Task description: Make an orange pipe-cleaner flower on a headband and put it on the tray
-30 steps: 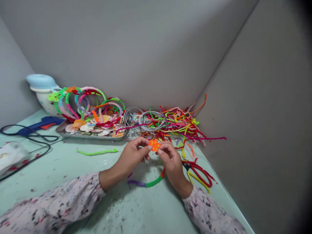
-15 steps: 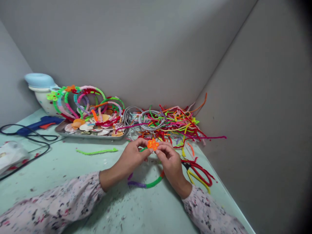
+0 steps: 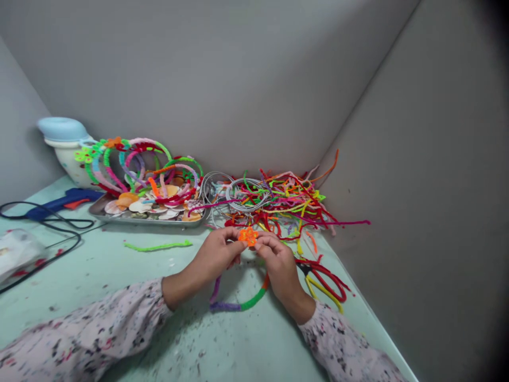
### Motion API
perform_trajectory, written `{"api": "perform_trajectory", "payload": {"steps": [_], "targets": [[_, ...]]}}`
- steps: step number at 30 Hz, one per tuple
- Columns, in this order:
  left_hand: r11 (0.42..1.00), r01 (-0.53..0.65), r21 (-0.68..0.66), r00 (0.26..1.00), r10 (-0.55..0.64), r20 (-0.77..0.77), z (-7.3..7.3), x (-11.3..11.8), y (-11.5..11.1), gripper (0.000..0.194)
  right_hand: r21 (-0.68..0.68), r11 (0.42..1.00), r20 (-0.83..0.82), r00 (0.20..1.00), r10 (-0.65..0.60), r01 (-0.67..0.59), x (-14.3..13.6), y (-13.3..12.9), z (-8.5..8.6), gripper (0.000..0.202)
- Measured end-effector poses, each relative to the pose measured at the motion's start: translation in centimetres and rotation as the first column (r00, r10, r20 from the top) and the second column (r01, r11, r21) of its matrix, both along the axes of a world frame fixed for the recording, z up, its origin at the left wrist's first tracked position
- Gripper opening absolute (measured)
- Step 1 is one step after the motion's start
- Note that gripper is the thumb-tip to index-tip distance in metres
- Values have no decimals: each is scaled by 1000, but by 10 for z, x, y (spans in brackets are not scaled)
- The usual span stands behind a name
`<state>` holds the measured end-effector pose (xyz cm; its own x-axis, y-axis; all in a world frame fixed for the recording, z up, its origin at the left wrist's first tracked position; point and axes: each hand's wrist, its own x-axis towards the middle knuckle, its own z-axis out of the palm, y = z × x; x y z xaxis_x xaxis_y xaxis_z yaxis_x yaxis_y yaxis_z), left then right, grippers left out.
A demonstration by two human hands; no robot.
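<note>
Between my two hands is an orange pipe-cleaner flower (image 3: 248, 237), facing up toward me. My left hand (image 3: 220, 250) pinches its left edge between thumb and fingers. On the other edge, my right hand (image 3: 277, 263) pinches with thumb and forefinger. Below the hands hangs a curved pipe-cleaner band (image 3: 254, 300) in purple, green and orange; its upper ends pass behind my fingers, and how it joins the flower is hidden. Red-handled scissors (image 3: 329, 281) lie just right of my right hand, with a yellow pipe cleaner (image 3: 324, 293) beside them.
A metal tray (image 3: 151, 222) holds shells and finished pipe-cleaner hoops (image 3: 153, 146). Right of it lie wire coils (image 3: 248, 196) and a heap of pipe cleaners (image 3: 296, 196). A blue glue gun (image 3: 59, 204), its black cord, a lidded cup (image 3: 69, 151) and a green strand (image 3: 158, 247) are leftward.
The flower has turned and shifted very slightly left between my fingers. More of the band's purple left side now shows below my left hand.
</note>
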<state>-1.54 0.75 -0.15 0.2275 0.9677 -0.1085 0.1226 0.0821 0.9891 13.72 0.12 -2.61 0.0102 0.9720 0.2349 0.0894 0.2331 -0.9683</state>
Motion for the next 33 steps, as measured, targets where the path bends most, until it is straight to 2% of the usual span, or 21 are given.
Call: {"api": "perform_trajectory", "payload": {"steps": [9,14,20,24,28,33], "targets": [[999,17,-34,998,-15,66,1,1,1,9,-45,999,-48,998,28,-30,2,3,-1,11],[998,14,-55,992,-7,126,-1,0,1,12,-90,990,-114,988,101,-112,3,3,-3,9],[998,8,-62,989,1,151,5,2,-2,22,-120,987,-226,971,73,-102,5,7,-6,21],[998,4,-57,993,3,115,5,3,-2,29,-119,987,-251,965,72,-104,6,12,-8,25],[1000,-26,8,998,26,52,2,3,-1,29,-99,992,-183,981,57,-76,8,13,-5,25],[995,-79,61,994,74,78,4,3,0,29,85,992,-20,995,99,-97,12,11,-3,30]]}}
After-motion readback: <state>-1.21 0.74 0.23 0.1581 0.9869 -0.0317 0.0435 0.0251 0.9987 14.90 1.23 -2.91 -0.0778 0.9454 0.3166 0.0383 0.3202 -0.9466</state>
